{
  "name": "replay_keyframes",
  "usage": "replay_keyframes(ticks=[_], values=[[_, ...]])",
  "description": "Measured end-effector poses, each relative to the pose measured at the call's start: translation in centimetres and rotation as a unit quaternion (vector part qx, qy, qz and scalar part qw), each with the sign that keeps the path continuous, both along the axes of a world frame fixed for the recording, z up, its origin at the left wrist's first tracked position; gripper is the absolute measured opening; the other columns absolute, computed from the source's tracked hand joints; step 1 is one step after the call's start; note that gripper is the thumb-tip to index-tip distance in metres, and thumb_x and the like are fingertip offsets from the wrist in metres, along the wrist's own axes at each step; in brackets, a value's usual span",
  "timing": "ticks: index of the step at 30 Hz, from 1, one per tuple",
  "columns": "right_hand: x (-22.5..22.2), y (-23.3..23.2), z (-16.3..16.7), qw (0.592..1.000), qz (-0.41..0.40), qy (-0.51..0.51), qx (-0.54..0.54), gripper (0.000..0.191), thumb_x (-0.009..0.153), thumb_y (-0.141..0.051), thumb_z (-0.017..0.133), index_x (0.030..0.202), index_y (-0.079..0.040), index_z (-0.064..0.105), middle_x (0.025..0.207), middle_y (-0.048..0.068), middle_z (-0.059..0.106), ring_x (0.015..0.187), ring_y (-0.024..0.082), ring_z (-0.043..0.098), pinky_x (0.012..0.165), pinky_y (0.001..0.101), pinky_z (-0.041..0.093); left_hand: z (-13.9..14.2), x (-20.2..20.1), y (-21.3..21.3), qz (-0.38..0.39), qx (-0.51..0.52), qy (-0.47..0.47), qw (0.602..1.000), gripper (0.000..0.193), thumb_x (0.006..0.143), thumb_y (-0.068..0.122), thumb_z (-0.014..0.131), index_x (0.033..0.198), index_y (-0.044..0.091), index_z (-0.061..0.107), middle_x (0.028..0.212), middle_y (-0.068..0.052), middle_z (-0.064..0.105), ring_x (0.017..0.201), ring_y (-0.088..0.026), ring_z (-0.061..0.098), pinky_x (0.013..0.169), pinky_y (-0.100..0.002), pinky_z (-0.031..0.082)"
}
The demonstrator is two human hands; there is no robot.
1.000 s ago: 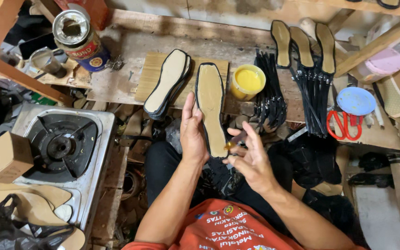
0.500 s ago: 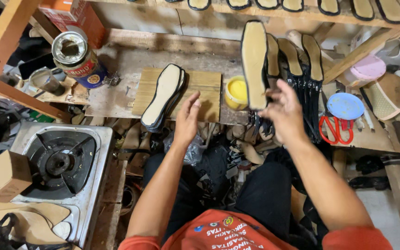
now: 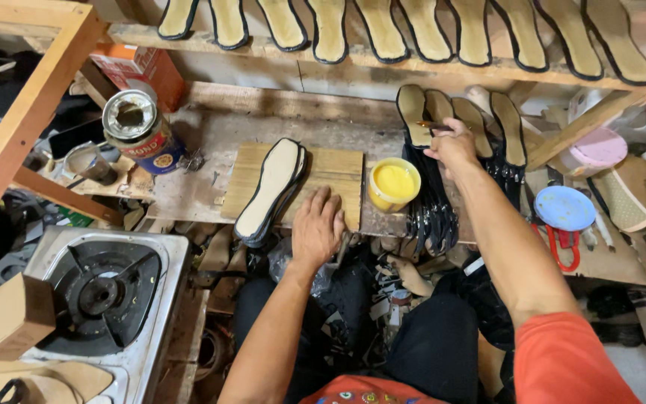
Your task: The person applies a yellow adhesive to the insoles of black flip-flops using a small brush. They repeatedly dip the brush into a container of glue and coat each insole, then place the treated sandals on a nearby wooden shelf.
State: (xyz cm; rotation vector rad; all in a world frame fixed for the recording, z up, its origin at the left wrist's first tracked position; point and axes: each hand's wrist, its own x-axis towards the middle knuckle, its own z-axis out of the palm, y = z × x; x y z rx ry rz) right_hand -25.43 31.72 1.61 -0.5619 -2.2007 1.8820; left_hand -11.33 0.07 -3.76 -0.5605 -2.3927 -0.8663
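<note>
Right grip (image 3: 454, 146) on 1 of 4 soles (image 3: 415, 112)

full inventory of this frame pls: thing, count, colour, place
insoles on upper shelf: about ten in view, tan with black edge, top plank
insole row: four, tan and black, leaning right of centre
insole stack: one stack, cream top, on wooden board
glue tub: one, yellow, right of board
tin can: one, open, bench left
scissors: one, red handles, right
round lid: one, blue, over scissors
gas stove: one, steel, lower left
left hand: flat on board edge
right hand: holding something small I can't identify, at the insole row
</note>
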Motion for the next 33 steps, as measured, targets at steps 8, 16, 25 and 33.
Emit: replay_keyframes(ticks=[8,16,25,33], values=[[-1.8,0.0,0.7,0.999,-0.010,-0.032,-0.004,0.075,0.079,0.013,0.061,0.151,-0.004,0.044,0.130,0.015,0.065,0.103,0.024,0.070,0.077,0.0336,0.066,0.0,-0.4,0.4,0.017,-0.032,-0.017,0.999,0.038,0.093,0.024,0.061,0.126,0.007,0.066,0.141,-0.017,0.058,0.134,-0.037,0.049,0.108,-0.050,0.042],[-2.3,0.7,-0.9,0.977,-0.006,0.032,0.210,0.072,0.077,0.012,0.073,0.145,-0.002,0.055,0.100,0.015,0.074,0.085,0.017,0.068,0.073,0.0286,0.053,0.1,-0.5,0.3,0.015,-0.034,-0.013,0.999,0.039,0.091,0.023,0.062,0.127,0.007,0.065,0.140,-0.017,0.058,0.134,-0.037,0.050,0.108,-0.049,0.042],[0.2,1.9,-1.0,0.976,0.034,0.161,0.143,0.055,0.089,0.010,0.067,0.141,0.001,0.052,0.106,0.008,0.074,0.096,0.015,0.071,0.083,0.0268,0.057,0.3,-0.3,0.2,0.015,-0.031,-0.009,0.999,0.038,0.092,0.023,0.061,0.126,0.007,0.065,0.140,-0.017,0.058,0.135,-0.037,0.050,0.108,-0.049,0.042],[17.1,-2.5,1.3,0.937,0.070,0.269,0.213,0.035,0.101,0.000,0.069,0.133,0.002,0.056,0.109,0.015,0.075,0.102,0.018,0.073,0.093,0.0307,0.059,-0.3,-0.1,0.0,0.003,-0.001,-0.018,1.000,0.039,0.092,0.022,0.063,0.128,0.006,0.066,0.139,-0.018,0.058,0.134,-0.038,0.050,0.109,-0.049,0.042]])
